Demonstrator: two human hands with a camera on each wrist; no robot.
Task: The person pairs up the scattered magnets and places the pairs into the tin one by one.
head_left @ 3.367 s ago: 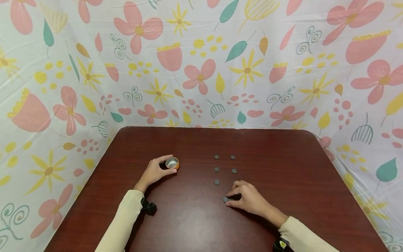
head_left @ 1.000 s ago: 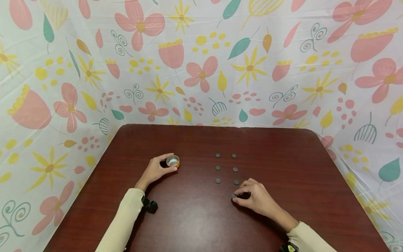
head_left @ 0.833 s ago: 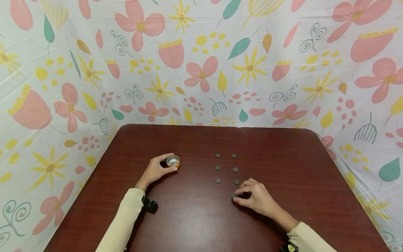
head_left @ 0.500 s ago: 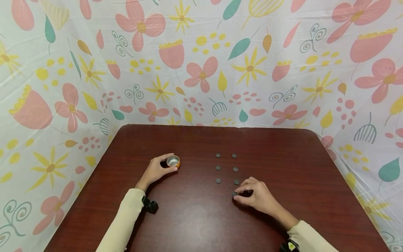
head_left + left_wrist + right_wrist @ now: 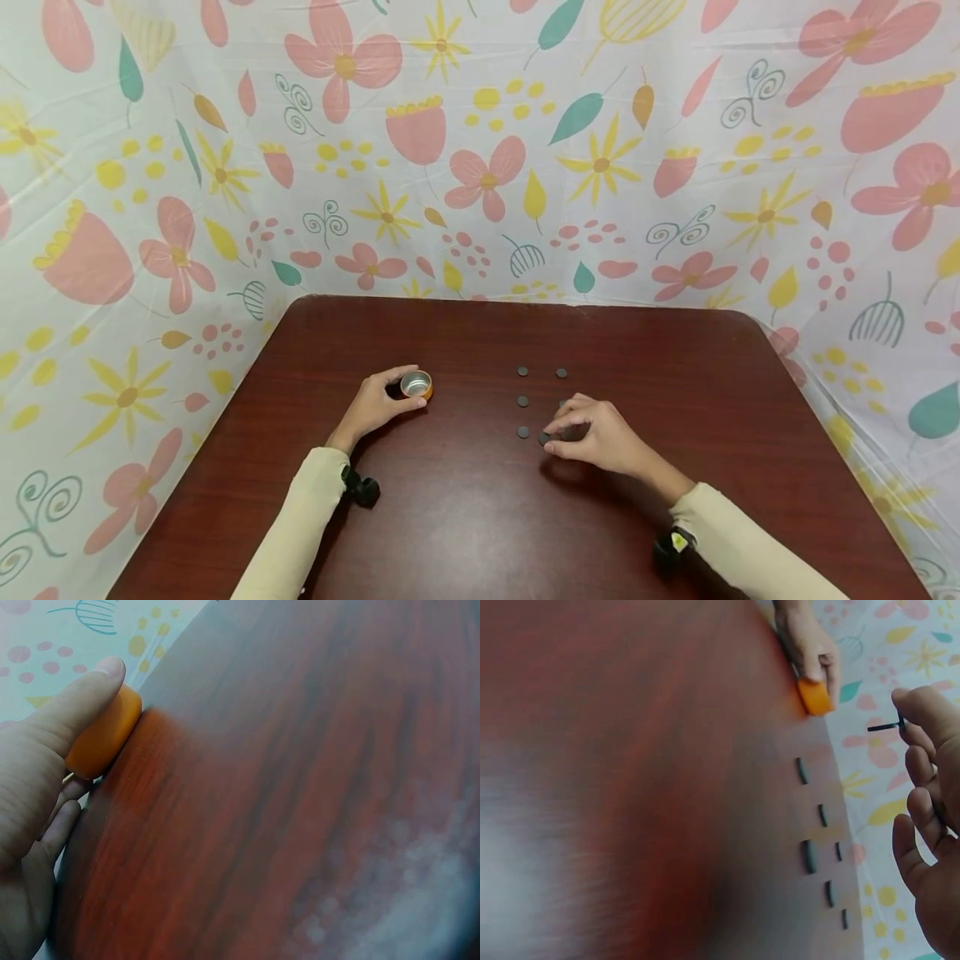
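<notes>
Pinching at least one small dark disc (image 5: 544, 437) between thumb and fingertip, the right hand (image 5: 603, 433) hangs over the desk (image 5: 450, 517) near the other discs (image 5: 522, 402), while the left hand (image 5: 375, 406) curls thumb and fingers around an open-topped orange tin (image 5: 417, 385) well apart from them. The disc looks light, stiff and thin enough to slip, so its rim seems the best hold; the tin, likely light and rigid, suits a grip on its outer wall.
</notes>
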